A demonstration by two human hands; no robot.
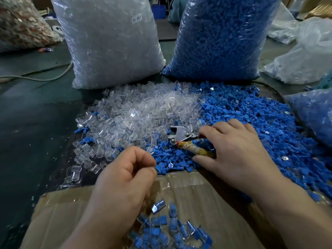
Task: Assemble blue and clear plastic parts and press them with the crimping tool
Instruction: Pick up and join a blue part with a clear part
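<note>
Our right hand [239, 151] is clasping the crimping tool [181, 136]; beside it, our left hand [125, 177] is pinching a blue part [159, 167].

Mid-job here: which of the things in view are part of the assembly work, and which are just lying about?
In the job: left hand pinching a blue part; right hand gripping the crimping tool; loose clear parts; loose blue parts; clear-parts bag; blue-parts bag; assembled pieces in the cardboard box.
Lying about: grey cable; brownish sack; white plastic bags.
</note>
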